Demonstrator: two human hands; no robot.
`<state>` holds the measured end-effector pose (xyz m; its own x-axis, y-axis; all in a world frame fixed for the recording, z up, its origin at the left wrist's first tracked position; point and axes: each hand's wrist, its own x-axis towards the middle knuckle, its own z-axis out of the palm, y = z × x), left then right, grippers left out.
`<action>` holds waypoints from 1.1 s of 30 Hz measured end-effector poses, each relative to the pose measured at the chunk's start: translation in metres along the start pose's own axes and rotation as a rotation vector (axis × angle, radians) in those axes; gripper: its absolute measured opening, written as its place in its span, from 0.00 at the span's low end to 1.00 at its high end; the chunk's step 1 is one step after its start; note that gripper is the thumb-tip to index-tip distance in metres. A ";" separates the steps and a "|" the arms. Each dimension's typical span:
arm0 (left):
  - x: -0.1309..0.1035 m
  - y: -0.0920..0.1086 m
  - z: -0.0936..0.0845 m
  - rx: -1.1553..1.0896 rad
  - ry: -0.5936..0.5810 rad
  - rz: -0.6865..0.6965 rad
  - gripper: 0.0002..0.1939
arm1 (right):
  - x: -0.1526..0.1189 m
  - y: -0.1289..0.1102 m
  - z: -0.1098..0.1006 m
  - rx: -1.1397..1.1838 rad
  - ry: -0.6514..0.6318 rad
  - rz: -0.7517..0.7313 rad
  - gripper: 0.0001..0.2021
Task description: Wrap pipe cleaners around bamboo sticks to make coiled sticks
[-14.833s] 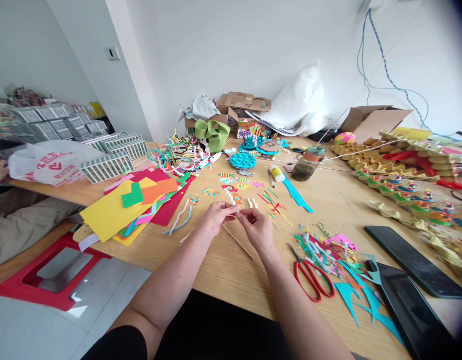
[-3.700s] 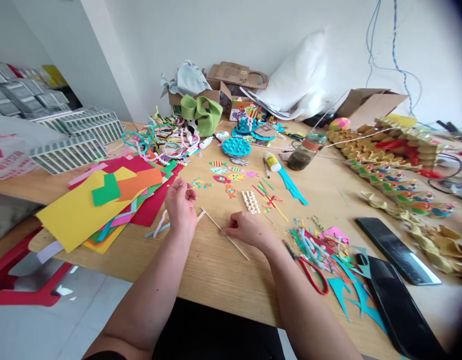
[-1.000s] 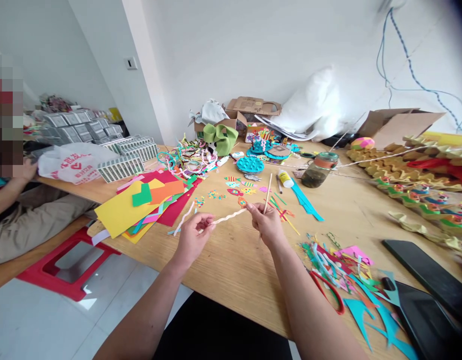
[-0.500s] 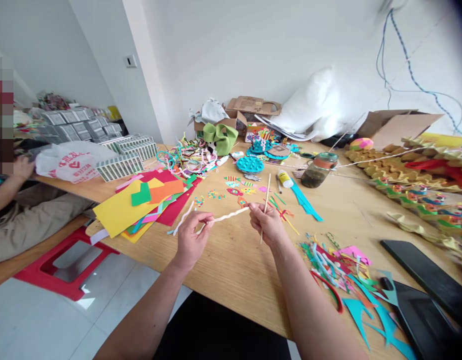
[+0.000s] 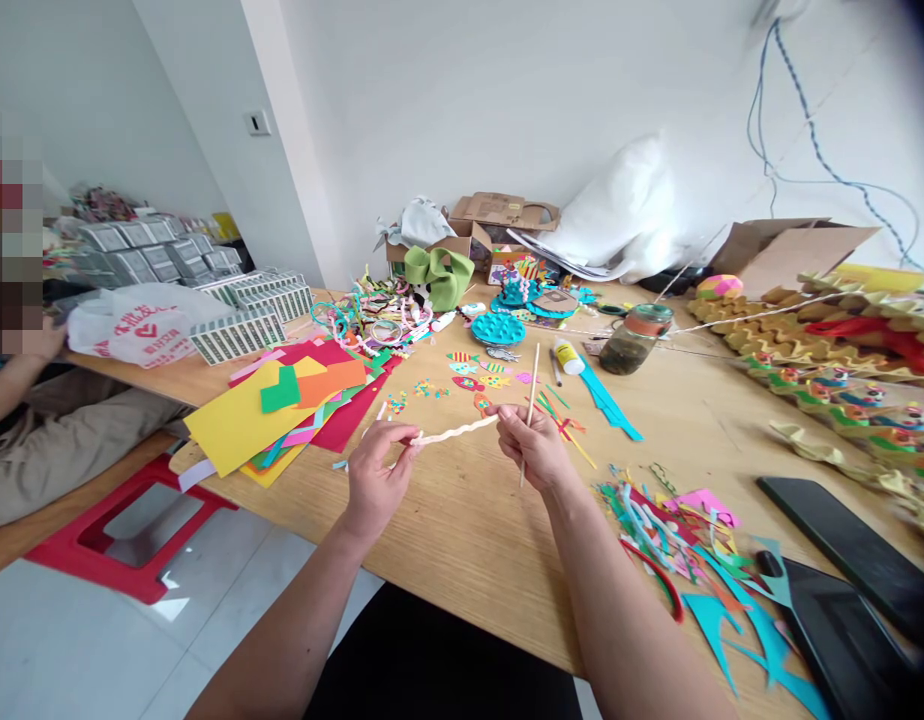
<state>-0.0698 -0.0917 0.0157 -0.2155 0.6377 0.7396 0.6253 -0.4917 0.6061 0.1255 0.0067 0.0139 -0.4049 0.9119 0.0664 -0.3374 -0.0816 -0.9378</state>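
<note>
A thin, wavy, cream-coloured strip [image 5: 457, 432] stretches between my two hands above the wooden table [image 5: 462, 540]. My left hand [image 5: 378, 475] pinches its left end between thumb and fingertips. At the strip's other end, my right hand [image 5: 532, 443] pinches it and also grips a thin wooden stick [image 5: 535, 375], held nearly upright. Just beyond my hands lie several small paper fish [image 5: 466, 383] and a scatter of tiny coloured dots [image 5: 426, 388]. Narrow paper strips [image 5: 571, 428] lie to the right of my right hand.
Coloured paper sheets [image 5: 237, 420] are stacked at left. Paper scraps [image 5: 679, 530], a red-handled tool [image 5: 661, 578] and dark phones [image 5: 837, 540] lie at right. A glass jar [image 5: 634, 340], glue bottle [image 5: 568, 357] and egg trays [image 5: 792, 330] stand farther back. Another person [image 5: 64, 420] sits at left.
My left hand has moved slightly left and the strip between my hands looks a little straighter. My right hand keeps its hold on the strip and the stick.
</note>
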 end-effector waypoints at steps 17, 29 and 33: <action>-0.009 -0.023 0.012 -0.277 -0.075 -0.576 0.09 | 0.000 0.002 0.002 0.061 0.014 0.001 0.18; -0.004 -0.024 0.012 -0.535 0.027 -0.857 0.11 | 0.000 0.001 0.005 -0.133 0.091 0.006 0.18; -0.005 -0.026 0.013 -0.513 0.006 -0.848 0.10 | 0.001 0.003 0.006 -0.170 0.115 0.005 0.17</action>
<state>-0.0754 -0.0747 -0.0075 -0.4465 0.8948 0.0025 -0.1382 -0.0717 0.9878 0.1193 0.0052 0.0129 -0.3029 0.9525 0.0314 -0.1836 -0.0260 -0.9826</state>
